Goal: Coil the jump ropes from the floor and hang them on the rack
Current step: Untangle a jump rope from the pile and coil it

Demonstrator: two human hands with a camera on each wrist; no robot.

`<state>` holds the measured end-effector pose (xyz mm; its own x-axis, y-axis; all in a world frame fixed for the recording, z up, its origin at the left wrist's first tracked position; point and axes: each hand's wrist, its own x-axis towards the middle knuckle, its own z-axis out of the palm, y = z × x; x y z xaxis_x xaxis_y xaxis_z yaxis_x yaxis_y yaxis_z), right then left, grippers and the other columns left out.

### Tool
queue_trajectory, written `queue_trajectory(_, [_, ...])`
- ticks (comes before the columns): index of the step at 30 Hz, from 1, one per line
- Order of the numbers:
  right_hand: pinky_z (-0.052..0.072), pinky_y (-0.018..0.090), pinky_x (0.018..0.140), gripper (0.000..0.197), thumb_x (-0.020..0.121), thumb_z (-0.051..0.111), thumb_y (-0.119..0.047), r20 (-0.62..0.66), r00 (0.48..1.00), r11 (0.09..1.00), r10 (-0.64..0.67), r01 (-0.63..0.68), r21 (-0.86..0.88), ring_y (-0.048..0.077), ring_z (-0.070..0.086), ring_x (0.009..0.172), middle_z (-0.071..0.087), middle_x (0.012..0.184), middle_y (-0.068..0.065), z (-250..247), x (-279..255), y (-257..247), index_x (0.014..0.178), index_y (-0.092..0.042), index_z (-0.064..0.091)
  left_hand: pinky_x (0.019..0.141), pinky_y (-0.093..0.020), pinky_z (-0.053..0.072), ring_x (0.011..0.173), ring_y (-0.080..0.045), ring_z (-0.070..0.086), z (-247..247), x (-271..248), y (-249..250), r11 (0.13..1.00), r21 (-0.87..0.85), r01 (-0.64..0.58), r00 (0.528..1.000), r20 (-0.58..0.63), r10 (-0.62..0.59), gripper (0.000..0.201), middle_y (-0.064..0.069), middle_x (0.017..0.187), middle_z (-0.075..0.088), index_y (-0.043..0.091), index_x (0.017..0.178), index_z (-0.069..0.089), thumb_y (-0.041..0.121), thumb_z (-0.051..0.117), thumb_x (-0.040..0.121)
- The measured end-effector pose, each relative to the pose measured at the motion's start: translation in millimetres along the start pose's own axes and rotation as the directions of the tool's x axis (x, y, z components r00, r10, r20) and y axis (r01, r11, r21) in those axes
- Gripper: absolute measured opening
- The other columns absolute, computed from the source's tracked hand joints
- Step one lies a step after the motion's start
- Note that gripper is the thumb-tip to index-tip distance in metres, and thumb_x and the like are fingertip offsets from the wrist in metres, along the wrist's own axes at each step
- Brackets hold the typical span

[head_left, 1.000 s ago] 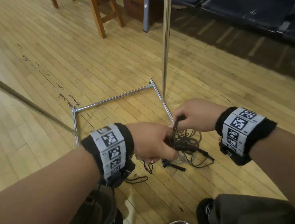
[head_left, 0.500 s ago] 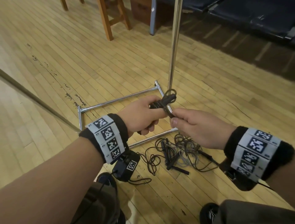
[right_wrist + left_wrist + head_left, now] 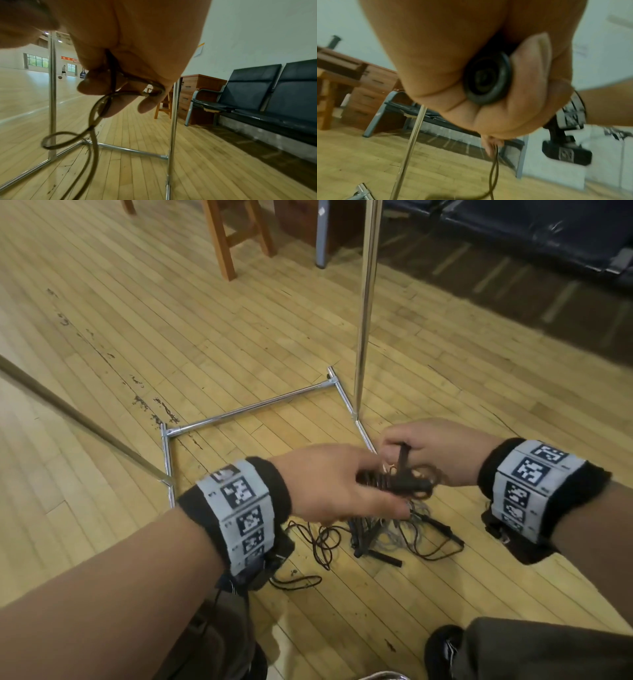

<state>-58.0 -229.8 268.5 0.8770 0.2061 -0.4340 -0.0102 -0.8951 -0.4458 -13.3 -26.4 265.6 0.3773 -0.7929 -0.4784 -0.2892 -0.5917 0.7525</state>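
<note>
My left hand (image 3: 346, 484) grips the black handles of a dark jump rope (image 3: 400, 482); a round handle end (image 3: 487, 81) shows inside its curled fingers. My right hand (image 3: 424, 450) pinches the rope's thin cord (image 3: 101, 108), which loops below the fingers. Both hands are held close together above a tangled pile of more jump ropes (image 3: 387, 535) lying on the wooden floor. The chrome rack (image 3: 364, 313) stands just beyond the hands, its base bar (image 3: 253, 414) on the floor.
A slanted metal pole (image 3: 78, 419) crosses at the left. A wooden stool (image 3: 236, 237), a wooden cabinet (image 3: 197, 94) and dark bench seats (image 3: 274, 92) stand at the back. My knees and a shoe (image 3: 442, 652) are at the bottom edge.
Both hands with the rope bundle dropped lower again, back over the pile. The right hand shifted from below the bundle to beside and above it.
</note>
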Motion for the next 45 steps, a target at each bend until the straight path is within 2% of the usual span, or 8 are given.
queue_trajectory(7, [0.027,0.024,0.050,0.015,0.100,0.048,-0.028,-0.163,0.985,0.914,-0.063,-0.009,-0.406,0.002,0.046,0.062,0.050,0.067,-0.012,-7,-4,-27,0.090,-0.030,0.059,0.056,-0.026,0.045,0.071,-0.007,0.062,13,15,-13,0.885,0.398,0.241,0.961,-0.226,-0.160,0.030,0.009,0.079,0.067,0.035,0.093,0.060,0.065,0.060,0.094])
queue_trajectory(15, [0.028,0.023,0.049,0.016,0.105,0.039,-0.034,-0.208,0.976,0.935,-0.067,-0.012,-0.354,0.004,0.047,0.062,0.051,0.073,-0.009,-4,-15,-43,0.101,-0.026,0.052,0.053,-0.032,0.053,0.056,-0.022,0.060,6,20,-16,0.939,-0.225,0.260,0.910,-0.268,-0.316,0.029,-0.003,0.070,0.065,0.018,0.102,0.064,0.046,0.066,0.096])
queue_trajectory(22, [0.056,0.031,0.054,0.008,0.107,0.043,-0.033,-0.140,0.990,0.992,-0.017,0.034,0.119,0.006,0.067,0.060,0.070,0.071,-0.005,-3,-18,-41,0.103,-0.031,0.049,0.034,-0.019,0.033,0.051,-0.015,0.046,-15,5,-8,0.588,-0.805,0.077,0.973,-0.068,-0.221,0.022,-0.004,0.069,0.052,0.009,0.100,0.061,0.023,0.072,0.088])
queue_trajectory(26, [0.058,0.032,0.067,0.015,0.106,0.046,-0.035,-0.082,0.996,0.987,-0.029,0.042,0.158,-0.001,0.069,0.073,0.075,0.077,-0.020,-5,-21,-35,0.093,-0.033,0.053,0.032,-0.017,0.030,0.046,-0.013,0.041,-19,3,-7,0.569,-0.821,0.046,0.973,-0.093,-0.212,0.052,-0.002,0.065,0.050,0.012,0.097,0.063,0.064,0.069,0.091])
queue_trajectory(35, [0.047,0.025,0.077,0.029,0.104,0.051,-0.043,0.071,0.997,0.954,0.023,-0.044,0.296,-0.007,0.066,0.083,0.075,0.085,-0.018,14,-10,-28,0.080,-0.042,0.067,0.030,-0.017,0.026,0.039,-0.011,0.044,-24,-1,-7,0.440,-0.895,-0.075,0.997,-0.078,0.010,0.050,-0.004,0.060,0.049,0.009,0.088,0.065,0.059,0.063,0.094])
queue_trajectory(38, [0.050,0.025,0.069,0.026,0.104,0.053,-0.039,0.186,0.982,0.961,-0.025,-0.028,0.275,-0.005,0.064,0.064,0.071,0.076,-0.003,17,-6,-33,0.080,-0.038,0.064,0.031,-0.017,0.029,0.037,-0.010,0.048,-13,-5,-1,0.557,-0.830,0.032,0.977,0.144,0.159,0.049,-0.004,0.058,0.054,0.009,0.090,0.072,0.056,0.062,0.093])
queue_trajectory(41, [0.049,0.014,0.058,0.025,0.104,0.052,-0.016,0.306,0.951,0.989,-0.028,-0.018,0.145,0.000,0.058,0.059,0.064,0.072,-0.005,20,5,-33,0.080,-0.022,0.061,0.038,-0.019,0.039,0.042,-0.014,0.050,-1,-7,5,0.904,-0.412,0.110,0.953,0.301,0.021,0.045,-0.003,0.060,0.059,0.014,0.092,0.075,0.059,0.068,0.091])
queue_trajectory(45, [0.054,0.024,0.070,0.015,0.093,0.070,-0.036,0.208,0.977,0.977,0.054,-0.009,-0.212,0.003,0.060,0.079,0.061,0.086,-0.012,19,17,-34,0.104,-0.027,0.067,0.056,-0.035,0.052,0.052,-0.015,0.056,23,-4,3,0.976,0.121,0.182,0.912,0.349,-0.214,0.052,0.003,0.061,0.065,0.019,0.090,0.074,0.070,0.073,0.083])
